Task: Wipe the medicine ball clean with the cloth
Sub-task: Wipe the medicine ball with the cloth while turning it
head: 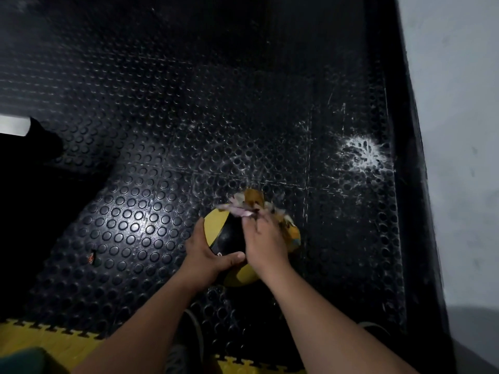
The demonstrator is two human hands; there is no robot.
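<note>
While the left hand (205, 252) cups the round yellow-and-black medicine ball (229, 238) steady, the right hand (266, 238), gripping the bunched patterned cloth (251, 206), should rub firmly across the top.

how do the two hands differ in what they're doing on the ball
The left hand cups the bare medicine ball at its near left side, thumb across the front; the right hand grips the cloth on top. The left looks sharp, the right's fingers are blurred. Both touch the ball.
</note>
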